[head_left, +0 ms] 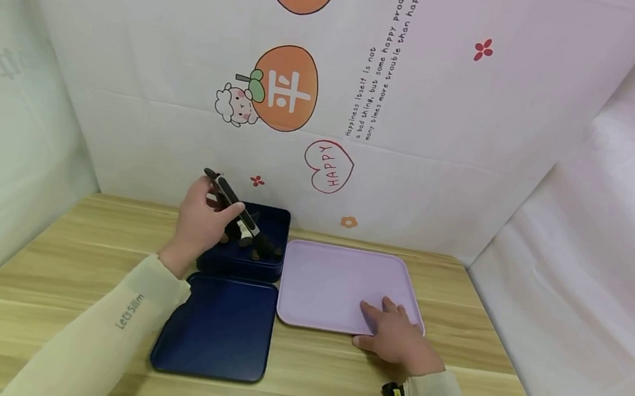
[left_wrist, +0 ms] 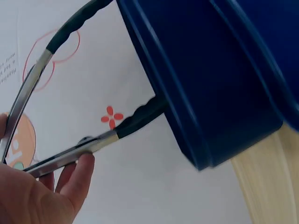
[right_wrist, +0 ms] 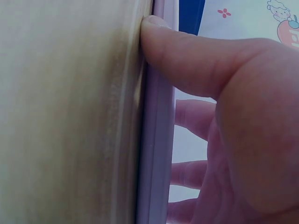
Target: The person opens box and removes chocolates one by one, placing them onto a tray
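My left hand [head_left: 200, 220] grips a pair of tongs [head_left: 229, 194] with metal arms and dark, wavy-edged tips. In the left wrist view the tongs' arms are spread apart, and their tips reach behind the wall of a deep navy blue box [left_wrist: 219, 84]. Several small dark, roundish pieces [head_left: 255, 254] and a whitish one [head_left: 244, 232] lie in the box; their kind is too small to tell. My right hand [head_left: 396, 334] rests at the near right corner of a lilac tray [head_left: 331, 284], fingers spread over it, thumb at its near rim.
A flat navy lid or tray [head_left: 220, 331] lies in front of the box. The wooden table [head_left: 303, 379] runs back to a white printed cloth [head_left: 412, 189], with more white cloth at both sides. A black band [head_left: 392, 394] is by the right wrist.
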### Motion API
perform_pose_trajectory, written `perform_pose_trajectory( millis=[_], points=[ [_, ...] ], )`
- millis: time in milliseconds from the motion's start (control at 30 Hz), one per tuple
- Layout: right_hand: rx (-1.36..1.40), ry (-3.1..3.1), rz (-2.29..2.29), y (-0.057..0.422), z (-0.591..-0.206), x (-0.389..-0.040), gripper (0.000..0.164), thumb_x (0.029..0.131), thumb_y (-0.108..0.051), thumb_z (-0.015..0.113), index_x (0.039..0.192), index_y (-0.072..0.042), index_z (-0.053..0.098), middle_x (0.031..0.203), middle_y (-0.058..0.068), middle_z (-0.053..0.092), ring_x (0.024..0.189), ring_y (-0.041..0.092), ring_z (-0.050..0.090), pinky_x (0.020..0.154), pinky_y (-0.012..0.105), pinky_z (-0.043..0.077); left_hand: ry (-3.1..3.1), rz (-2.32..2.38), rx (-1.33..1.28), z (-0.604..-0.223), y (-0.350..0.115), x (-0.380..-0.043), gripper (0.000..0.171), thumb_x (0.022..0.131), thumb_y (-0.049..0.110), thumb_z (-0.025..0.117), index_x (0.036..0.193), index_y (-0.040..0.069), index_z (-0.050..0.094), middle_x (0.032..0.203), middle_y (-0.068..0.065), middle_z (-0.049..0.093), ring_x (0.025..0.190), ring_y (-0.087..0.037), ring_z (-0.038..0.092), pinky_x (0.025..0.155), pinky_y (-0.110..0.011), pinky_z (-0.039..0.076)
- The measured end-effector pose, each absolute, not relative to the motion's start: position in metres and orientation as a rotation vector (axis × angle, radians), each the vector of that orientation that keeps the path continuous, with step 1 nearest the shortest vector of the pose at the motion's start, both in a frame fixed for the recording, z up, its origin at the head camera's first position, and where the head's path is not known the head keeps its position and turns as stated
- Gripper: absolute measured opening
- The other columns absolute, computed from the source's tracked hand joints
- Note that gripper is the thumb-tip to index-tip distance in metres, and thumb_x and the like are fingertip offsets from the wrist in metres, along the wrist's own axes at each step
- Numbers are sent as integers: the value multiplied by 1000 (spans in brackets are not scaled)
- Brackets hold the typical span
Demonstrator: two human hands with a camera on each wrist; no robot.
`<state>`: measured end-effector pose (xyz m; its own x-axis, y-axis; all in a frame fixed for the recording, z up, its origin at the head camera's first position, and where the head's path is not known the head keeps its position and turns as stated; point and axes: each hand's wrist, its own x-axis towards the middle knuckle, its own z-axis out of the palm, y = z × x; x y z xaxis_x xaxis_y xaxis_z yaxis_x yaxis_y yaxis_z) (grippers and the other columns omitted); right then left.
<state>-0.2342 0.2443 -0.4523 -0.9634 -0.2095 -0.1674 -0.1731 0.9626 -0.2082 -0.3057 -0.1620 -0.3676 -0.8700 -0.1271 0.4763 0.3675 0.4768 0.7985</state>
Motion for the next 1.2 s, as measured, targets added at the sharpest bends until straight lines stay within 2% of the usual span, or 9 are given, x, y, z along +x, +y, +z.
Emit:
perform_pose_trajectory(
  millis=[133, 267, 467, 967, 1200],
  points=[
    [-288, 2924, -284, 245, -452, -234, 79, 85, -55, 73, 150, -18, 48, 156, 30, 25, 136, 61, 21, 94, 82, 20, -2264, -1293, -180, -369, -153, -303, 47, 89, 33, 77, 115, 2, 53, 110, -17, 49, 80, -29, 55, 73, -43, 47],
    [-295, 2922, -285, 244, -451, -234, 79, 85, -55, 73, 150, -18, 48, 155, 30, 25, 136, 61, 20, 93, 82, 20, -2264, -1239, -144, -366, -145, -298, 45, 88, 33, 78, 111, 3, 54, 106, -17, 48, 78, -29, 48, 70, -42, 42],
    [-292, 2926, -276, 244, -452, -234, 79, 85, -55, 72, 150, -18, 48, 156, 30, 25, 136, 61, 20, 93, 82, 21, -2275, -1207, -141, -364, -136, -296, 41, 87, 34, 78, 106, 6, 54, 100, -14, 49, 84, -29, 46, 70, -43, 40],
    [-290, 2925, -281, 245, -452, -233, 78, 86, -54, 72, 150, -18, 47, 156, 30, 24, 136, 61, 20, 94, 82, 20, -2366, -1224, -42, -371, -119, -299, 59, 89, 39, 73, 127, 3, 46, 118, -20, 45, 92, -33, 48, 76, -49, 45],
    [-296, 2921, -287, 243, -452, -233, 78, 86, -54, 72, 150, -18, 48, 156, 30, 24, 136, 61, 20, 94, 82, 21, -2444, -1162, -34, -366, -107, -294, 60, 88, 38, 73, 129, 3, 46, 116, -20, 45, 92, -35, 50, 78, -50, 46]
  ],
)
